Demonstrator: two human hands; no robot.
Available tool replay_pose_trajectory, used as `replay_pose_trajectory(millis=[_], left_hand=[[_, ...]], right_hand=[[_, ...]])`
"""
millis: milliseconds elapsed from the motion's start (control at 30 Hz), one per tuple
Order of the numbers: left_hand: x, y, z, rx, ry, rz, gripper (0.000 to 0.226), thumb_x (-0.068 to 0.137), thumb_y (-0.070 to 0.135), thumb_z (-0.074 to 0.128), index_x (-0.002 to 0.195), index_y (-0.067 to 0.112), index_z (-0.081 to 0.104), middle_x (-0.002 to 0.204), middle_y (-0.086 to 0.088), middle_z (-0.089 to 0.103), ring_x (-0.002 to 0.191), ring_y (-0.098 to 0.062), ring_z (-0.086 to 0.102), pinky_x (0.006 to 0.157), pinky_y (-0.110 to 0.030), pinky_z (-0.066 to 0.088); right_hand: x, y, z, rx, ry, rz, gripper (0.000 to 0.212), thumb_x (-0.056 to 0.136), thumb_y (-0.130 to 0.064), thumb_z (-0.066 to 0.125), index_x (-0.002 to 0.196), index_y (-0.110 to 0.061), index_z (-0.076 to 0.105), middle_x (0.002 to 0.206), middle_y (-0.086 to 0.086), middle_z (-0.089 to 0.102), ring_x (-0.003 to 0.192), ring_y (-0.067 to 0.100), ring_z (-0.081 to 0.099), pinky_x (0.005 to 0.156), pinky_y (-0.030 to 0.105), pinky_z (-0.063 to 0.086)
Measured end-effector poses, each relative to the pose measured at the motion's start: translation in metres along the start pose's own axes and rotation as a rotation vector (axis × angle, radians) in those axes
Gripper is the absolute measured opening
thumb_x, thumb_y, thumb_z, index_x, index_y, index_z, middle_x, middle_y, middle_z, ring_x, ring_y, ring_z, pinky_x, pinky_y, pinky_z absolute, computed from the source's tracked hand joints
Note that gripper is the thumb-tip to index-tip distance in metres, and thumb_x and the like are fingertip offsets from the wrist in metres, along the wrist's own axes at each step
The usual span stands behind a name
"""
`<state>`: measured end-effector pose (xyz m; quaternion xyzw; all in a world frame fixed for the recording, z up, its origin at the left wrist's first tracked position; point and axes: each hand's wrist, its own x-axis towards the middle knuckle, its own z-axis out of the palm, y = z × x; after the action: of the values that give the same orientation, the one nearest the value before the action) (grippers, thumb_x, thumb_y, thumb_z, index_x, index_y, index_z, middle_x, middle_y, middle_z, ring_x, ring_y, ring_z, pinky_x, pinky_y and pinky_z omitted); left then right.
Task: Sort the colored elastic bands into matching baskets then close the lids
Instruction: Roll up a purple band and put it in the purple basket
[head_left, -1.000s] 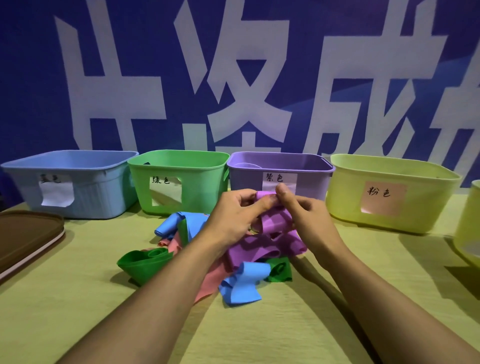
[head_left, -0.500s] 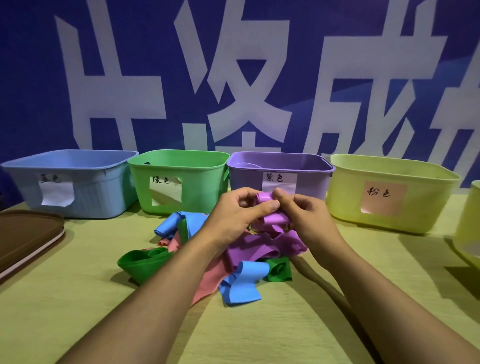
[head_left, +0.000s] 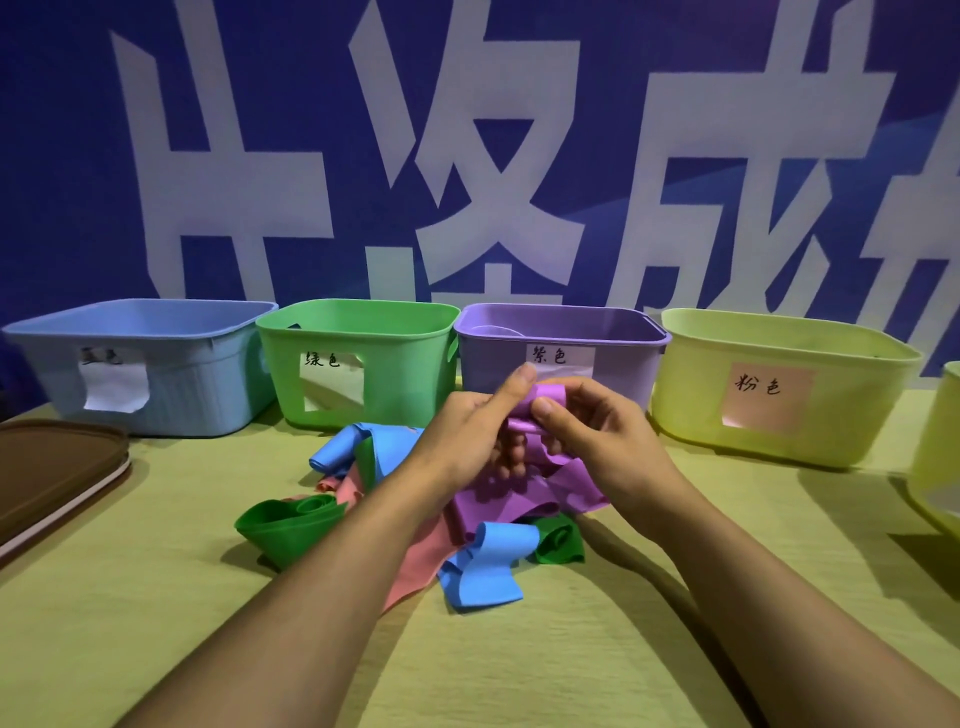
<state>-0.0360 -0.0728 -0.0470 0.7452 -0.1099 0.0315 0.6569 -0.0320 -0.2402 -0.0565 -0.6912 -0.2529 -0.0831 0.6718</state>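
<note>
A blue wall banner (head_left: 571, 156) with large white characters fills the far side of the scene. In front of it a yellow-green table (head_left: 519, 665) carries a row of open baskets along its far edge: from left to right a blue basket (head_left: 208, 395), a green basket (head_left: 395, 374), a purple basket (head_left: 618, 343) and a yellow basket (head_left: 841, 415), each with a paper label on its near wall, and the edge of another yellow container (head_left: 940, 457) at far right. A brown lid (head_left: 47, 467) lies flat at the left edge of the table.

Near the middle of the table, in front of the green and purple baskets, sits a loose pile of bands: a green band (head_left: 285, 525) curled at the near left, a blue band (head_left: 488, 566) at the near side, a pink band (head_left: 421, 561) under the left forearm, another blue one behind it, a small green roll (head_left: 561, 540) on the right.

Both hands meet just above the pile, close to the purple basket's near wall. The left hand (head_left: 467, 431) and the right hand (head_left: 597, 436) each have fingers curled, pinching the purple band (head_left: 540, 410) between thumb and fingers; its rolled upper part sits between the two thumbs while the rest trails down onto the pile
</note>
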Motion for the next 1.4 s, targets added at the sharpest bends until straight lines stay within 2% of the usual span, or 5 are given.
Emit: replay_pose_trajectory(millis=[267, 433, 767, 1100, 1400], left_hand=[[0.005, -0.006, 0.0, -0.091, -0.053, 0.066, 0.059, 0.087, 0.055, 0.064, 0.102, -0.002, 0.075, 0.075, -0.02, 0.064, 0.056, -0.02, 0.055, 0.052, -0.025, 0.044], [0.005, -0.005, 0.0, -0.078, -0.123, 0.092, 0.039, 0.095, 0.044, 0.067, 0.1, 0.007, 0.078, 0.082, -0.031, 0.067, 0.064, -0.023, 0.057, 0.058, -0.024, 0.048], [0.002, 0.0, 0.005, -0.116, 0.048, 0.048, 0.031, 0.09, 0.03, 0.077, 0.099, 0.001, 0.076, 0.091, -0.02, 0.077, 0.079, -0.032, 0.073, 0.083, -0.048, 0.059], [0.0, 0.005, 0.019, -0.482, 0.214, -0.006, 0.032, 0.085, 0.021, 0.081, 0.111, 0.004, 0.073, 0.111, -0.023, 0.075, 0.088, -0.026, 0.07, 0.053, -0.026, 0.05], [0.006, 0.003, 0.007, -0.429, 0.24, 0.016, 0.022, 0.091, 0.015, 0.074, 0.11, 0.004, 0.073, 0.096, -0.011, 0.079, 0.083, -0.019, 0.076, 0.058, -0.025, 0.059]], right_hand=[[0.0, -0.002, -0.001, 0.069, 0.038, 0.137, 0.043, 0.092, -0.054, 0.067, 0.111, -0.017, 0.077, 0.103, 0.021, 0.075, 0.096, 0.047, 0.068, 0.094, 0.052, 0.058], [0.001, -0.005, 0.001, 0.04, 0.12, 0.146, 0.051, 0.086, -0.055, 0.067, 0.093, -0.007, 0.079, 0.067, 0.006, 0.067, 0.059, 0.014, 0.058, 0.059, 0.022, 0.049], [0.004, -0.002, -0.003, 0.152, 0.118, 0.144, 0.034, 0.087, -0.035, 0.069, 0.098, -0.004, 0.076, 0.074, 0.004, 0.073, 0.062, 0.011, 0.065, 0.063, 0.019, 0.053], [0.004, 0.0, 0.023, 0.574, 0.184, 0.266, 0.024, 0.094, -0.022, 0.07, 0.101, -0.001, 0.079, 0.094, 0.024, 0.054, 0.079, 0.027, 0.047, 0.067, 0.025, 0.057], [-0.003, -0.005, 0.017, -0.07, 0.217, 0.021, 0.02, 0.098, -0.034, 0.066, 0.11, -0.017, 0.071, 0.098, -0.004, 0.077, 0.087, 0.001, 0.072, 0.069, 0.014, 0.054]])
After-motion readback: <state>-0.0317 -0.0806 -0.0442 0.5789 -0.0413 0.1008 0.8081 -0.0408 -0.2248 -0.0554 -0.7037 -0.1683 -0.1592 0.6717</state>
